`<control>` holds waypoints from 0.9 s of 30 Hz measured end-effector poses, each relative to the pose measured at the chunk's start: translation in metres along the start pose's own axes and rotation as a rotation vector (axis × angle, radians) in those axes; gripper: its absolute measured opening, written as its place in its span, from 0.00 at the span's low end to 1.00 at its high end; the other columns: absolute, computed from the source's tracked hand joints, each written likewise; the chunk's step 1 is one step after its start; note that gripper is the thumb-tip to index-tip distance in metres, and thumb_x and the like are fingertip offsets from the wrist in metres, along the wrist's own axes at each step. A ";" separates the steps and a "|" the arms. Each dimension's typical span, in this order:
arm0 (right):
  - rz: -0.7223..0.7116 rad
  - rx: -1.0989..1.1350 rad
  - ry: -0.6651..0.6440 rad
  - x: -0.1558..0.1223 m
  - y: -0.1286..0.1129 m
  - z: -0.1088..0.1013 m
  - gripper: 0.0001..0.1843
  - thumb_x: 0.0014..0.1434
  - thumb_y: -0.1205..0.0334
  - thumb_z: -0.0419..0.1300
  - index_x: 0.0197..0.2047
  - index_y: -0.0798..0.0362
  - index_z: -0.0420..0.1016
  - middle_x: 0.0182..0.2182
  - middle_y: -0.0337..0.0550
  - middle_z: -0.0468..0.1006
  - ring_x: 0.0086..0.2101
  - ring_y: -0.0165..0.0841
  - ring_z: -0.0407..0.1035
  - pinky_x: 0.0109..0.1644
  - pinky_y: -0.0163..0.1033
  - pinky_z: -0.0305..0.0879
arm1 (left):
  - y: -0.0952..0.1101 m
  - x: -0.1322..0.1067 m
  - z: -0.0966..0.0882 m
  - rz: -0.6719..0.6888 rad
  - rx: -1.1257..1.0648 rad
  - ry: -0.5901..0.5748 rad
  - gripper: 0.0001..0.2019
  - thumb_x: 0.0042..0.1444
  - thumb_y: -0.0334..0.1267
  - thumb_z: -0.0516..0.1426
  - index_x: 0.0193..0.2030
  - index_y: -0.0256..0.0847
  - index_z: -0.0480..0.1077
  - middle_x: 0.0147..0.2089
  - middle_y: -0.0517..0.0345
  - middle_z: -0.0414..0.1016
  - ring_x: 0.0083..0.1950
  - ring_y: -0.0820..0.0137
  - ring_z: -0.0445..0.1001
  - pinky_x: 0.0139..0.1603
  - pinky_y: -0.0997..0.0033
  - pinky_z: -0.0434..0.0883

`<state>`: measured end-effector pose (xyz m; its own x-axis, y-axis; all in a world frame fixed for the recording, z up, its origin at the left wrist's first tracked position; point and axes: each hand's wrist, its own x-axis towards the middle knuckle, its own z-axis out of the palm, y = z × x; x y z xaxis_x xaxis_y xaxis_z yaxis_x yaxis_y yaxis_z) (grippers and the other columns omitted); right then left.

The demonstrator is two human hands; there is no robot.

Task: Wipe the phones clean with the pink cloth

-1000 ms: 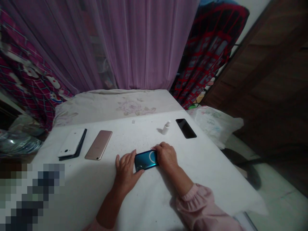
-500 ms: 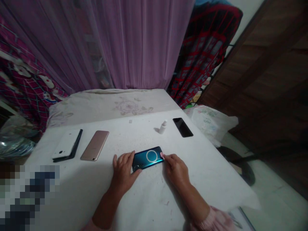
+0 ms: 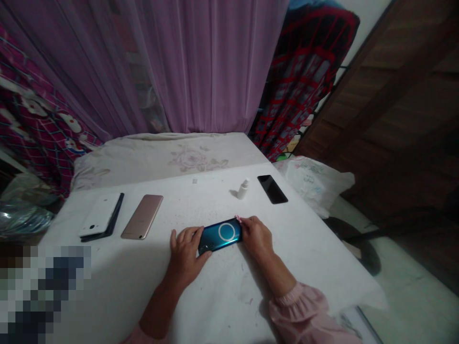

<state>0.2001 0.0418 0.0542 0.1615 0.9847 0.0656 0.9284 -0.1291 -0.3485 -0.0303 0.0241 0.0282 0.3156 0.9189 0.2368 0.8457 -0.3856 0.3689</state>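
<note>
A glossy blue smartphone (image 3: 215, 237) with a pale ring on its back lies face down on the white-covered table. My left hand (image 3: 186, 251) grips its left end, fingers on the far edge and thumb on the near edge. At the phone's right end, my right hand (image 3: 256, 236) is closed in a pinch on a small pink piece (image 3: 238, 218), which touches the far right corner. What the pink piece is made of is too small to tell. Beyond the phone stands a small white spray bottle (image 3: 243, 189).
A rose-gold phone (image 3: 142, 217) lies left of my hands, beside a white phone (image 3: 101, 213) resting on a dark one (image 3: 116, 220). A black phone (image 3: 272, 189) is near the table's right edge. Purple curtains (image 3: 215, 67) hang behind; a plastic bag (image 3: 315, 181) sits at right.
My right hand has moved slightly away from me and left along the phone's right end, bringing the pink piece to the far corner. My left hand keeps its grip.
</note>
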 end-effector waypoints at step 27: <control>-0.217 -0.015 0.127 0.004 -0.012 0.017 0.12 0.64 0.62 0.57 0.44 0.43 0.82 0.34 0.42 0.78 0.33 0.32 0.69 0.37 0.35 0.57 | -0.006 -0.001 0.007 0.007 -0.017 -0.003 0.28 0.56 0.39 0.58 0.64 0.40 0.60 0.57 0.44 0.71 0.60 0.52 0.67 0.66 0.36 0.47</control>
<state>0.1837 0.0497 0.0424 -0.0025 0.9669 0.2550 0.9506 0.0815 -0.2994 -0.0328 0.0261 0.0195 0.3232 0.9162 0.2368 0.8357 -0.3938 0.3827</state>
